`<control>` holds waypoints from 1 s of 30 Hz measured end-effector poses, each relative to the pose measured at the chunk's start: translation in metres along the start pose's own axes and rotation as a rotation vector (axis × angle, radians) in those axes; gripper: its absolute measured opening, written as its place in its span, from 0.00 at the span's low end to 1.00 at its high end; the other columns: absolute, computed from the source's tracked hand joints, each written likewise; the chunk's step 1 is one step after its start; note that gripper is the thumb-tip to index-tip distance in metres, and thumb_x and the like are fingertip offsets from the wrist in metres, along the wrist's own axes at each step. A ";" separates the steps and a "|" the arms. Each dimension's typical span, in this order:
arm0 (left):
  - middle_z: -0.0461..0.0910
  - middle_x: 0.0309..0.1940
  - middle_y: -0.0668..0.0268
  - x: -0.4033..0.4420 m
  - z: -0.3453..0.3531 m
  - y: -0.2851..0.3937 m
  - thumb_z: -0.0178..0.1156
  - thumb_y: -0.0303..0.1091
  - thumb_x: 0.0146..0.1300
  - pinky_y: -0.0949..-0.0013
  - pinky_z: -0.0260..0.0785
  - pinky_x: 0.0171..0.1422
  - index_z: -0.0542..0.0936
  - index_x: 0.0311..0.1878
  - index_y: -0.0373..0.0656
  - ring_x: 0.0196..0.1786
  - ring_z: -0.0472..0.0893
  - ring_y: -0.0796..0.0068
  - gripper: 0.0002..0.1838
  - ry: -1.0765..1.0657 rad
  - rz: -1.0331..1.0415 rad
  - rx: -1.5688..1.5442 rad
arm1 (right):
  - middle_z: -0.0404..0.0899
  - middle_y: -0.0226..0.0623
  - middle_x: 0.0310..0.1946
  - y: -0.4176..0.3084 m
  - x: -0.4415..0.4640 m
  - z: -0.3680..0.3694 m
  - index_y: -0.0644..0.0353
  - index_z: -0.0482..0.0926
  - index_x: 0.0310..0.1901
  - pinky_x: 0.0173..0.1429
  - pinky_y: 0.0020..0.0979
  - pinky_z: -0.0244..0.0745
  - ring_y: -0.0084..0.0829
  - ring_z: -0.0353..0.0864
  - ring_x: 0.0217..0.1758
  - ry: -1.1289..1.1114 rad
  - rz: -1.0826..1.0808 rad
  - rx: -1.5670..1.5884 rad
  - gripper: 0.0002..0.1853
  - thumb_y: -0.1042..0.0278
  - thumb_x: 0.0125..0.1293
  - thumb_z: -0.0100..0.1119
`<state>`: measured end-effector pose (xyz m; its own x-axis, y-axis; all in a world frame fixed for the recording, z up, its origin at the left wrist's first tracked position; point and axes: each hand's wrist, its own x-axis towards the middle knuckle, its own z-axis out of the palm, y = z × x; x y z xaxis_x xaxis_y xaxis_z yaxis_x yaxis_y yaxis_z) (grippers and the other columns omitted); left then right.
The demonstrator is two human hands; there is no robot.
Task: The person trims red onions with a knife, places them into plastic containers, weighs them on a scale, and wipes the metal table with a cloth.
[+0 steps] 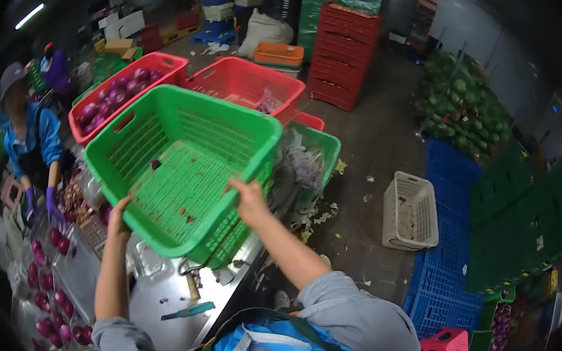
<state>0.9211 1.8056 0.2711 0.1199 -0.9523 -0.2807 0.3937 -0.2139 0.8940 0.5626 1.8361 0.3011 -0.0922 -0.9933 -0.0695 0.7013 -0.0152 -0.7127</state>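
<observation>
Both my hands grip a green plastic crate [188,187], tilted so that I look down into it. Inside lie a small purple onion piece [155,163] and a few scraps of skin. My left hand [119,217] is closed on the near left rim, its fingers partly hidden. On the right side, my right hand [248,199] has its fingers wrapped over the rim. Below the crate is a metal table [168,293] bearing a teal-handled knife or tool [188,311] and a clear plastic container [149,261].
Behind my crate stand a red crate of purple onions [116,95] and another red crate [243,80]. A co-worker in purple gloves [53,206] stands left, near loose onions [54,316]. A white crate [411,212], blue pallets [443,279] and heaped green vegetables [463,105] are right.
</observation>
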 end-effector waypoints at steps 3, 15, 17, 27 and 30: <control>0.78 0.37 0.56 -0.028 0.008 0.020 0.56 0.33 0.53 0.61 0.75 0.46 0.72 0.49 0.33 0.38 0.80 0.62 0.21 0.036 -0.002 -0.050 | 0.74 0.38 0.33 -0.017 -0.006 0.017 0.62 0.61 0.48 0.37 0.33 0.77 0.30 0.77 0.35 -0.151 -0.053 0.007 0.22 0.71 0.56 0.61; 0.72 0.50 0.57 -0.192 0.072 0.041 0.54 0.30 0.59 0.66 0.74 0.48 0.66 0.60 0.42 0.46 0.76 0.68 0.24 -0.025 0.943 0.751 | 0.62 0.45 0.49 -0.136 -0.066 0.118 0.67 0.45 0.61 0.43 0.31 0.75 0.28 0.74 0.39 -0.646 -0.260 -0.020 0.34 0.71 0.60 0.55; 0.72 0.49 0.58 -0.209 0.107 0.046 0.54 0.31 0.59 0.66 0.74 0.48 0.67 0.59 0.42 0.46 0.76 0.68 0.23 -0.012 0.921 0.621 | 0.68 0.36 0.40 -0.168 -0.087 0.107 0.63 0.41 0.63 0.45 0.29 0.75 0.24 0.72 0.40 -0.697 -0.249 -0.050 0.33 0.73 0.65 0.53; 0.76 0.43 0.61 -0.188 0.351 -0.009 0.53 0.37 0.58 0.67 0.72 0.49 0.71 0.54 0.41 0.46 0.77 0.69 0.20 -0.372 0.442 0.000 | 0.71 0.40 0.39 -0.332 -0.141 -0.086 0.60 0.42 0.60 0.46 0.31 0.74 0.30 0.76 0.42 -0.625 -0.524 0.040 0.34 0.75 0.61 0.54; 0.77 0.42 0.61 -0.169 0.463 -0.053 0.53 0.39 0.58 0.67 0.71 0.49 0.72 0.52 0.41 0.45 0.78 0.70 0.19 -0.505 0.189 -0.106 | 0.74 0.41 0.36 -0.393 -0.150 -0.195 0.61 0.57 0.53 0.45 0.36 0.75 0.33 0.78 0.41 -0.412 -0.557 -0.109 0.22 0.72 0.61 0.55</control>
<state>0.4583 1.8769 0.4323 -0.2449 -0.9636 0.1075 0.5003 -0.0306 0.8653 0.1629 2.0130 0.4553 -0.1266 -0.8040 0.5811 0.5511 -0.5441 -0.6327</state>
